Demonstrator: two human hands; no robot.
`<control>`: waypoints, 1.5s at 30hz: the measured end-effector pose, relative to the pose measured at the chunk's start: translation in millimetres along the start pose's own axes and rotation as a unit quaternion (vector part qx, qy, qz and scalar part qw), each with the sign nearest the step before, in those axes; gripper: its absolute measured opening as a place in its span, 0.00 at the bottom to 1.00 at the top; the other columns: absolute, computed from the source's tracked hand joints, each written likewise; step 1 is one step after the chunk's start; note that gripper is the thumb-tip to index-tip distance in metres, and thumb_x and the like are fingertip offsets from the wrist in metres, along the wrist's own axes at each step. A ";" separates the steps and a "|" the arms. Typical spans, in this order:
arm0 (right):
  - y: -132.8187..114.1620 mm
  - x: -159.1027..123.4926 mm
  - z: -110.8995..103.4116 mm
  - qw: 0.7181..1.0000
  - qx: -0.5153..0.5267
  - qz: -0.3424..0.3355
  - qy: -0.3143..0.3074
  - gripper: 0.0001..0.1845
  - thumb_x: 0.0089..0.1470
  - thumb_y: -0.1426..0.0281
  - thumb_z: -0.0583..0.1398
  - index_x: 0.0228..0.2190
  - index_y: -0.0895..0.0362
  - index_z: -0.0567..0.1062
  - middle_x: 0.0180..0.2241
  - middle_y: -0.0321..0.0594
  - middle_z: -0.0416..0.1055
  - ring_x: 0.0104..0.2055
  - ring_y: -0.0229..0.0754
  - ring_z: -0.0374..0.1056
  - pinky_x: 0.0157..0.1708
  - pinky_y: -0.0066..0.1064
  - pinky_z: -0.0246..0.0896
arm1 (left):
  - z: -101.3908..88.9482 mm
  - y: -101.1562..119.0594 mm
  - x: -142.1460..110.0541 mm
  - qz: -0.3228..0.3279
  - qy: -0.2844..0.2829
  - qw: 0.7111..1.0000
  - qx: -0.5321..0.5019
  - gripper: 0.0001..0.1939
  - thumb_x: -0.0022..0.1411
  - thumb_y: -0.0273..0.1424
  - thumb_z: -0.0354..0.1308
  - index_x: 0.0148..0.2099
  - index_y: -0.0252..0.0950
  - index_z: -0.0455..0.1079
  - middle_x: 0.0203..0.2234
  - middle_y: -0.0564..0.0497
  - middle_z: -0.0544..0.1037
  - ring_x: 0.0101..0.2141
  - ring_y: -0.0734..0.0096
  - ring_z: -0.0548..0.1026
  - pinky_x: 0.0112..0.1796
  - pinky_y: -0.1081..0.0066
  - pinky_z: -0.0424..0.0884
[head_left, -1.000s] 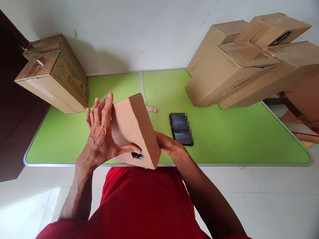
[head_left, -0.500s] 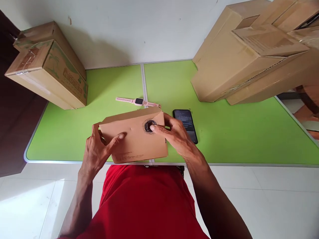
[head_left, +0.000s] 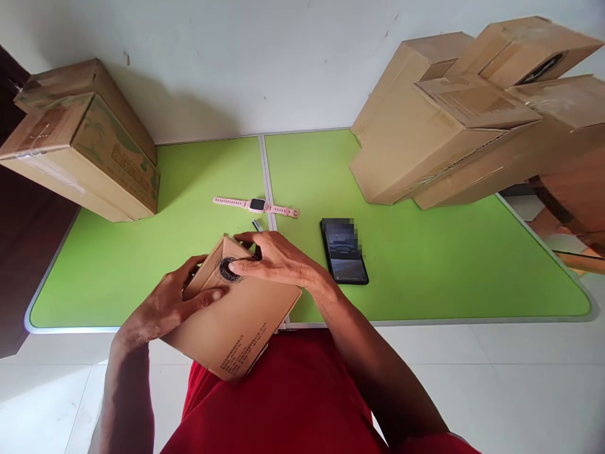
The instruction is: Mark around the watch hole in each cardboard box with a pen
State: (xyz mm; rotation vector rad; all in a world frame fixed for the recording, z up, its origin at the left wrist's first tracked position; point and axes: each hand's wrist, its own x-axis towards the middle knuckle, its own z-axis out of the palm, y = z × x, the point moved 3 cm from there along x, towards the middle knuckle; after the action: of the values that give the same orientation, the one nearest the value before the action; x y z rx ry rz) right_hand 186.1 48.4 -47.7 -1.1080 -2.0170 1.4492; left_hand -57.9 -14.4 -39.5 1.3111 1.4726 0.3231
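Observation:
I hold a small brown cardboard box (head_left: pixel 241 321) over the near edge of the green table (head_left: pixel 425 265), tilted toward my red shirt. My left hand (head_left: pixel 174 302) grips its left side, thumb on top. My right hand (head_left: pixel 274 258) lies over its far corner, fingertips at a black scribbled mark (head_left: pixel 227 270) on the top face. Fine print runs along the box's near edge. A pink wristwatch (head_left: pixel 256 205) lies flat just beyond the box. A small dark object (head_left: pixel 257 226) pokes out past my right fingers; I cannot make out what it is.
A black phone (head_left: pixel 344 251) with a lit screen lies right of my right hand. A printed cardboard carton (head_left: pixel 85 145) stands at the far left against the white wall. Several large plain cartons (head_left: pixel 449 120) are stacked at the far right. White floor tiles lie below the table's edge.
The box has turned and come down toward my body, one corner now pointing away. My right hand shifted left across its top to the far corner. The watch is fully uncovered.

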 end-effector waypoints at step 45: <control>4.9 -102.0 29.7 0.877 0.046 -0.149 0.455 0.09 0.71 0.74 0.68 0.47 0.47 0.86 0.40 0.33 0.86 0.41 0.39 0.83 0.43 0.33 0.76 | 117.7 11.7 13.8 0.126 0.098 0.961 -0.227 0.28 0.65 0.48 0.72 0.61 0.42 0.72 0.57 0.44 0.86 0.53 0.49 0.83 0.49 0.56 0.77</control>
State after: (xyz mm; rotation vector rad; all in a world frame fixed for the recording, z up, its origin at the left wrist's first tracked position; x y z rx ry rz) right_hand 227.1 -49.6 -51.8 -1.0830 -1.3309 0.6420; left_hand 47.7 -49.3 -82.1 1.1101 1.2891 0.9251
